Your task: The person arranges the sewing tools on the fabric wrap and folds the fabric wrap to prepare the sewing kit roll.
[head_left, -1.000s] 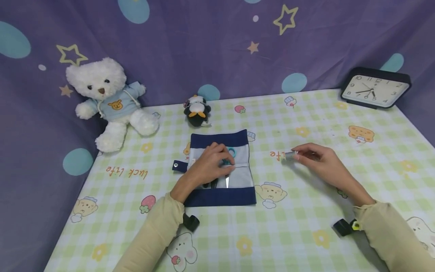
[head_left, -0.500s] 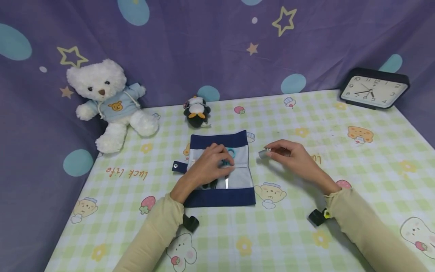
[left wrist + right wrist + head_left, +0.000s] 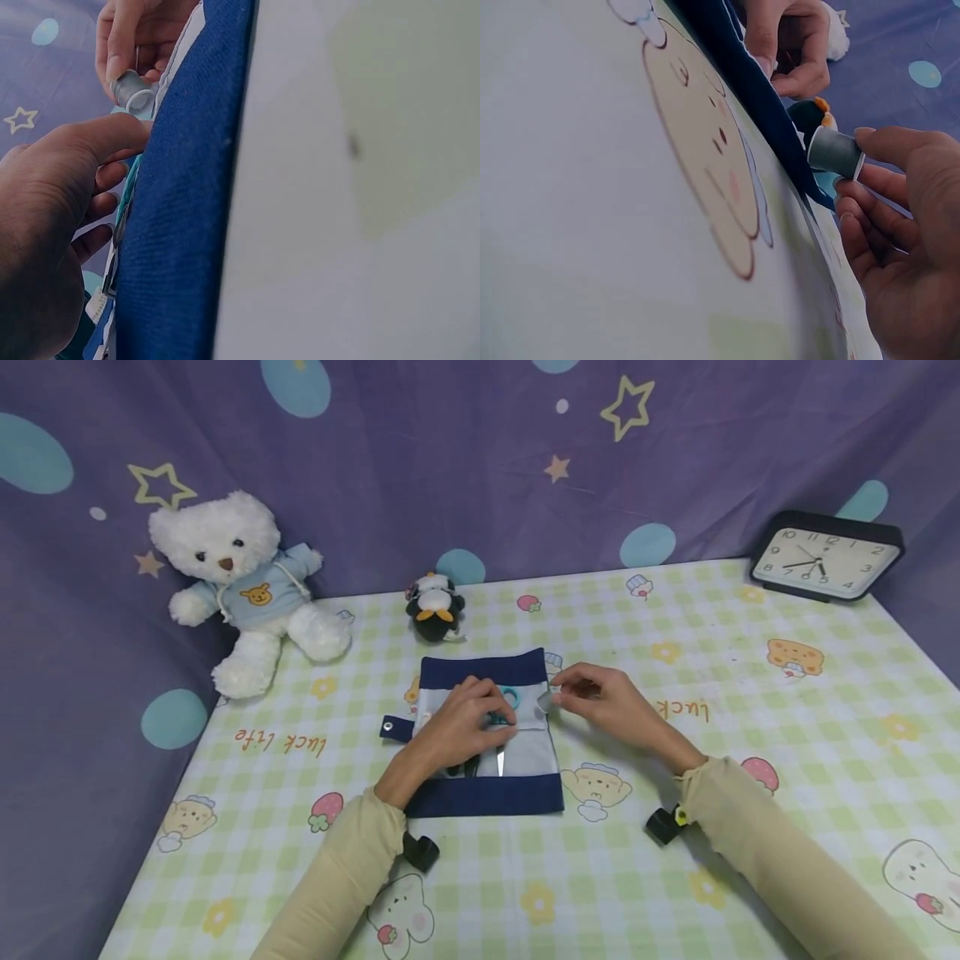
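Note:
My right hand (image 3: 607, 697) pinches a spool of grey thread (image 3: 835, 152) between thumb and fingers. In the head view the spool overlaps the right edge of an unfolded navy and grey cloth pouch (image 3: 487, 795). My left hand (image 3: 468, 718) rests over the middle of the pouch, its fingers loosely bent and the thumb apart from them. Beneath and beside those fingers lie scissors with teal handles (image 3: 512, 695), partly hidden, their blade pointing toward me. Black-handled items (image 3: 471, 766) show under the left palm.
A white teddy bear (image 3: 255, 585) sits at the back left. Behind the pouch lies a small penguin plush (image 3: 435, 607). A black square clock (image 3: 827, 556) stands at the back right. The pouch's snap strap (image 3: 396, 727) sticks out leftward on the checked tablecloth (image 3: 600, 877).
My right hand has moved left with the thread spool, from the tablecloth to the pouch's right edge. The left hand has stayed in place on the pouch.

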Demonstrator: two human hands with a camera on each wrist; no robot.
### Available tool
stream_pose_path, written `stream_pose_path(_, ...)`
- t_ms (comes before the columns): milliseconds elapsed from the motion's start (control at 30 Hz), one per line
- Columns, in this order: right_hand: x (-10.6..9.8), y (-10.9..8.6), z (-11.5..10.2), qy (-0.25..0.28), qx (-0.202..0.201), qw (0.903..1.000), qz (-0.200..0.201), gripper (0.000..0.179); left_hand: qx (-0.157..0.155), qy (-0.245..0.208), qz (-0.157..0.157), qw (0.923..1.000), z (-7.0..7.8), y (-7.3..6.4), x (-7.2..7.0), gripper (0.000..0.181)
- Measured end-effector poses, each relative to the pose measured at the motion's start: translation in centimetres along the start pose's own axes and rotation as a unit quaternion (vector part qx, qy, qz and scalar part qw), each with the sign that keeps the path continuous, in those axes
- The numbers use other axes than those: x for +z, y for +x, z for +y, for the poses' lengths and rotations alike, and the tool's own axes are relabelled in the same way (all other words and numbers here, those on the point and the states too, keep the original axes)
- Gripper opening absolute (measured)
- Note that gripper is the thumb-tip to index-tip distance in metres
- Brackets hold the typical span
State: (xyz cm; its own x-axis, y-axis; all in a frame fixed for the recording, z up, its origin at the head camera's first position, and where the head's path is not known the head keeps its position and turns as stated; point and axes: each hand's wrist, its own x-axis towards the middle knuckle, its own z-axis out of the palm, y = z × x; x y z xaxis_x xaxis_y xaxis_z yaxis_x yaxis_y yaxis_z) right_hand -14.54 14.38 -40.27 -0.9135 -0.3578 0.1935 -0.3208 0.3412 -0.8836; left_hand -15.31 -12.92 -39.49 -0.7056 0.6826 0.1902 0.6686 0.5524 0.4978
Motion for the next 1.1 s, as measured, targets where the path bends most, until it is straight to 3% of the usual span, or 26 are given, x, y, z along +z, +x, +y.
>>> stream_pose_path(433,1.1,0.9,-0.3,-0.012,-0.032,0.9994,-0.009,0.017,0.004,-0.002,0.006,1.0000,0.0,-0.1,-0.1,0.008)
stream_pose_path(1100,1.7,1.2,-0.6,-0.024,-0.043,0.9973,-0.054,0.016,0.003,-0.009,0.010,0.9999,0.0,0.0,0.0,0.006)
